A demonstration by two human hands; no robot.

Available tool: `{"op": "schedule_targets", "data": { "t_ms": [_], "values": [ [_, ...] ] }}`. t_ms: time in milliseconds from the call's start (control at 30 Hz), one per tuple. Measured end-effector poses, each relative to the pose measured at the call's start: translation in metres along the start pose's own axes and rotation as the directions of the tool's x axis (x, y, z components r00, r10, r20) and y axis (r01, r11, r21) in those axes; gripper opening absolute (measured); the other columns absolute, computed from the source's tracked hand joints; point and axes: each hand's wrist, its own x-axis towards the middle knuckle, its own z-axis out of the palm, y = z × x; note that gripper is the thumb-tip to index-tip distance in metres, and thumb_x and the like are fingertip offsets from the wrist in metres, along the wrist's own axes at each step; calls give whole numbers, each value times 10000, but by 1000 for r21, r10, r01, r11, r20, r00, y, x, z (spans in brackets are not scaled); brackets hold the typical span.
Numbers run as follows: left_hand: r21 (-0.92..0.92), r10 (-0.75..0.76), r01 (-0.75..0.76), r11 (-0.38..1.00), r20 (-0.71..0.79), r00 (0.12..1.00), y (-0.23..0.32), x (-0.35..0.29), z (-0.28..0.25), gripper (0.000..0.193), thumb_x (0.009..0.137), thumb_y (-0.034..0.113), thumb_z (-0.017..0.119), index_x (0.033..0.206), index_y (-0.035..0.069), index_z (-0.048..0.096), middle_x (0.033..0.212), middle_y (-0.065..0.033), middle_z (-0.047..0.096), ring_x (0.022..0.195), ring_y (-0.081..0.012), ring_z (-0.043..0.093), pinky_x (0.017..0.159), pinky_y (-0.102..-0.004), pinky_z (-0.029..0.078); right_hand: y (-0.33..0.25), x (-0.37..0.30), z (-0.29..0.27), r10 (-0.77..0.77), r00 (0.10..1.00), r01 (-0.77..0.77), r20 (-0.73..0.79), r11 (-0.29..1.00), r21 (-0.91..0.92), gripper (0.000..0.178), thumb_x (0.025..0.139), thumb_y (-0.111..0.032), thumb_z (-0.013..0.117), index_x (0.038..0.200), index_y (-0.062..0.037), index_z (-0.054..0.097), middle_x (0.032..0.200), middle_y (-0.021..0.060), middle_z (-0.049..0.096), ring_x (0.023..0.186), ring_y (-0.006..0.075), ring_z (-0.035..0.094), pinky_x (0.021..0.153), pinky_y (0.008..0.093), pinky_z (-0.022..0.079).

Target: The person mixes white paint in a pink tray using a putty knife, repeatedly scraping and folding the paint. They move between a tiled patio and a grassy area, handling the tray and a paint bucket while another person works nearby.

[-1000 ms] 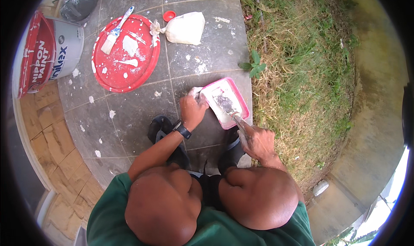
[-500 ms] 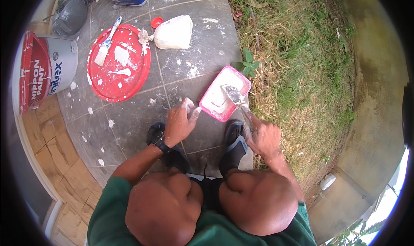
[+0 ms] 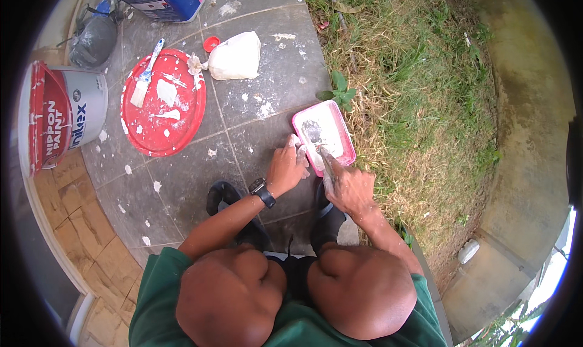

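Observation:
A shallow pink plastic tub holds white paste and sits on the grey tiles in front of my feet. My left hand, its fingertips smeared white, grips the tub's near left rim between thumb and fingers. My right hand is closed around the handle of a putty knife, index finger stretched along it. The putty knife's blade lies in the tub, coated with paste. Part of the handle is hidden by my fingers.
Left on the tiles lies a red paint-bucket lid bearing a paintbrush. Beyond are a tied white bag, a red cap and a blue container. A paint bucket lies far left; grass borders the right.
My left hand has moved right onto the tub's rim. The tub has turned a little. My right hand has come leftward over the tub, bringing the blade deeper into it.

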Motion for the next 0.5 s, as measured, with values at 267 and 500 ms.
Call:
{"op": "schedule_targets", "data": {
  "t_ms": [267, 500],
  "values": [
    [-163, 24, -43, 986, -117, 993, -16, 35, -6, 257, 1018, 84, 541, 1186, -108, 567, 819, -236, 729, 680, -315, 769, 607, -396, 623, 16, -4, -4, 6, 983, -7, -182, 1000, -5, 535, 916, -295, 655, 1446, -249, 603, 679, 149, 694, 596, 351, 705, 543, 492, 546],
    [-395, -53, 14, 919, -90, 995, -28, 41, -19, 276, 1021, 98, 578, 1199, -109, 543, 942, -280, 723, 783, -344, 781, 596, -404, 646, 11, 12, -3, -11, 997, 24, 72, 982, -186, 526, 921, -287, 647, 1441, -224, 605, 651, 131, 680, 569, 360, 692, 537, 485, 553]
  ]
}}
